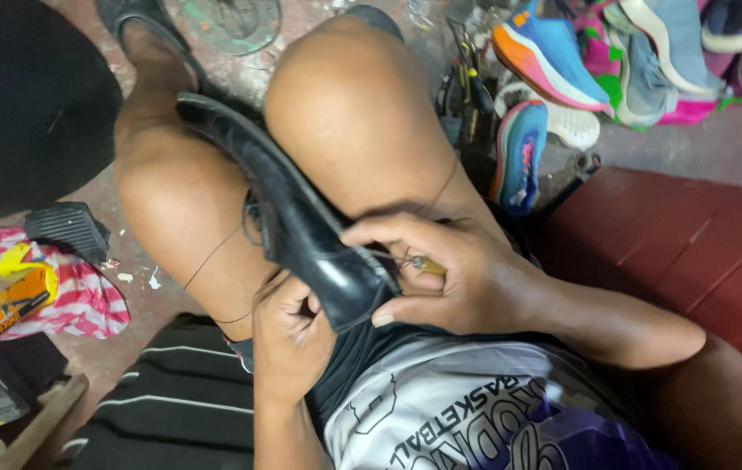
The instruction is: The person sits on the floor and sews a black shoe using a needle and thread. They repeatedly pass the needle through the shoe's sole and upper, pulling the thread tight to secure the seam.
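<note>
1. Between the person's raised knees, a black leather shoe (pixel 301 218) lies wedged on its side, its heel end near the body and its toe pointing to the far left.
2. Near the body, the left hand (pixel 288 335) is clenched around the underside of the shoe's near end, thumb pressed to the leather.
3. From the right, the right hand (pixel 449 274) reaches across and closes on a small tool with a yellowish handle (pixel 427 265), held against the shoe's edge; its fingertips touch the leather.
4. A thin thread (pixel 214 252) runs from the shoe over the left thigh, and another strand crosses the right thigh.
5. On the far right floor lies a heap of bright sports shoes (pixel 641 52) in blue, orange, pink and green, with one blue shoe (pixel 519 152) standing on edge just beside the right knee.
6. On the near left, a red-and-white striped cloth (pixel 84 296) lies on the stained concrete floor, with a yellow-orange packet (pixel 14 300) on it and a black ribbed sole piece (pixel 66 228) just beyond it.
7. At the right side, a dark red bench surface (pixel 693 244) sits under the right forearm.
</note>
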